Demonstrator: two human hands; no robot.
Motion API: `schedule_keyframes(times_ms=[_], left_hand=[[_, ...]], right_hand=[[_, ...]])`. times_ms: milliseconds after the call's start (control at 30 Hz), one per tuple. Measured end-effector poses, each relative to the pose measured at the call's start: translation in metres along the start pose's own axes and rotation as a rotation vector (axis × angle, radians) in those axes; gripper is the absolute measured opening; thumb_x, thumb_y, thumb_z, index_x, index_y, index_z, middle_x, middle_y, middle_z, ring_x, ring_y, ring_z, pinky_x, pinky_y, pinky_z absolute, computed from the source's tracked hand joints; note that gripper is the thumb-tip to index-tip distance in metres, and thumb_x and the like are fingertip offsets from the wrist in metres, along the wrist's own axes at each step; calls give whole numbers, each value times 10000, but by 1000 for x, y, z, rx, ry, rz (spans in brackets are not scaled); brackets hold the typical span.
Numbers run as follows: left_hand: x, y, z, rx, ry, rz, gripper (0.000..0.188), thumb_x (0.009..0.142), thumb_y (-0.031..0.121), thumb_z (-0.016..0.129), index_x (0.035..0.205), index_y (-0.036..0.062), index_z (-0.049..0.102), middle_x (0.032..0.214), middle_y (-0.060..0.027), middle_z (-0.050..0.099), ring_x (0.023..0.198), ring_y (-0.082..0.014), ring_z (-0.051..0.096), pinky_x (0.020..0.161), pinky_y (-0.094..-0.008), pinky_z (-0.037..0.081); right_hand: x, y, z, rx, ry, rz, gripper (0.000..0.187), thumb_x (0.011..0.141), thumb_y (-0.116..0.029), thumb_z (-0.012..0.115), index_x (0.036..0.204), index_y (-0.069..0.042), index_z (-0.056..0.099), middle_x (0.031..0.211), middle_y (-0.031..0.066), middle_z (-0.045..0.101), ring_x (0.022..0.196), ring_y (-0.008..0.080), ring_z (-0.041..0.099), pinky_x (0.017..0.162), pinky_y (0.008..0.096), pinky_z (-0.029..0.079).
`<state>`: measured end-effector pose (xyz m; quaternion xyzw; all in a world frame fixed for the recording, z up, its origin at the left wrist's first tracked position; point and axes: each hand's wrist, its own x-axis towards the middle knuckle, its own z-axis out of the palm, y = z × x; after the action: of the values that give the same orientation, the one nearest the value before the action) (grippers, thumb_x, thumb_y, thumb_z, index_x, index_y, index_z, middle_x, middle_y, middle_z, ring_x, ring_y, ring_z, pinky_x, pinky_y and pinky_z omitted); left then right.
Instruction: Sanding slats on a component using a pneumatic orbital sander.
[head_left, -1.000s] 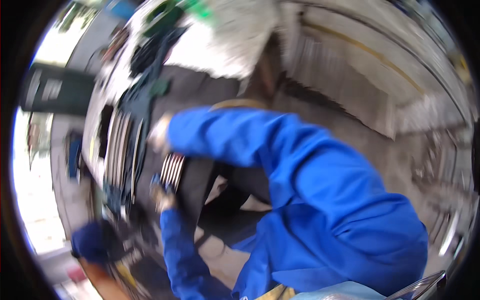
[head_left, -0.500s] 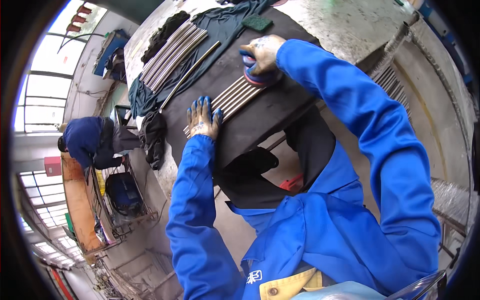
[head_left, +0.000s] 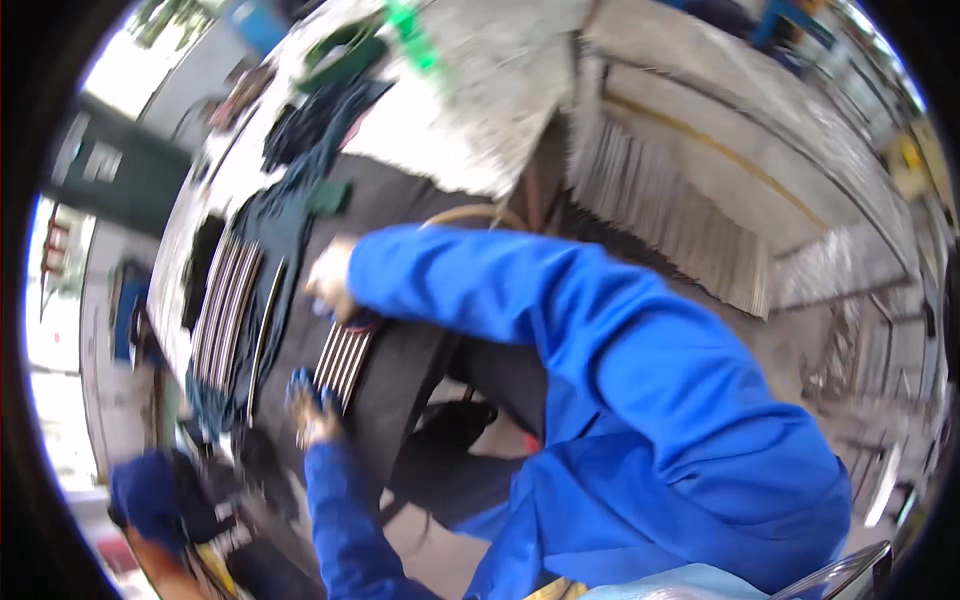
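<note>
Head view, parallel rods [head_left: 341,366] (shiny), beside left grip [head_left: 315,408]

View swung — bright-green object [head_left: 412,38] back near top edge.

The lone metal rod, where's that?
Left of centre in the head view, the lone rod lies between the rods on teal cloth and the left hand.

Bright daylight at windows [head_left: 60,430], left; grey wall [head_left: 115,420] beside them; pale-topped counter [head_left: 490,120], upper centre; grey floor [head_left: 443,558] visible below.
</note>
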<state>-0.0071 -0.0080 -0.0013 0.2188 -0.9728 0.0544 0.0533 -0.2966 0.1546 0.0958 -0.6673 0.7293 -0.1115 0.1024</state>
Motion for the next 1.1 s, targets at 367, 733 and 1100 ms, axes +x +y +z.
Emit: schedule_keyframes(times_ms=[367, 733, 1100], left_hand=[[-9, -26, 23, 0, 16, 52, 577, 985, 414, 376, 1443, 63, 368, 1491, -161, 363, 1371, -352, 330, 1137, -441, 238], [5, 23, 1, -149, -97, 9, 566, 987, 387, 351, 1447, 57, 358, 1499, -175, 343, 1397, -344, 286, 1147, -447, 213], [0, 26, 2, -114, 59, -5, 564, 944, 399, 412, 1393, 58, 439, 1462, -139, 420, 1371, -345, 339, 1146, -444, 222]], right_hand=[[-38, -11, -14, 7, 65, 33, 372, 716, -381, 648, 1011, -154, 665, 924, 42, 708, 807, 271, 666, 727, 436, 520], [-33, 27, 7, 4, 110, 18, 377, 682, -420, 677, 946, -150, 672, 931, 73, 709, 803, 278, 663, 694, 435, 520], [-22, 0, -7, -121, 123, -5, 574, 706, -479, 673, 1173, -153, 607, 1050, 114, 689, 897, 301, 671, 744, 430, 532]])
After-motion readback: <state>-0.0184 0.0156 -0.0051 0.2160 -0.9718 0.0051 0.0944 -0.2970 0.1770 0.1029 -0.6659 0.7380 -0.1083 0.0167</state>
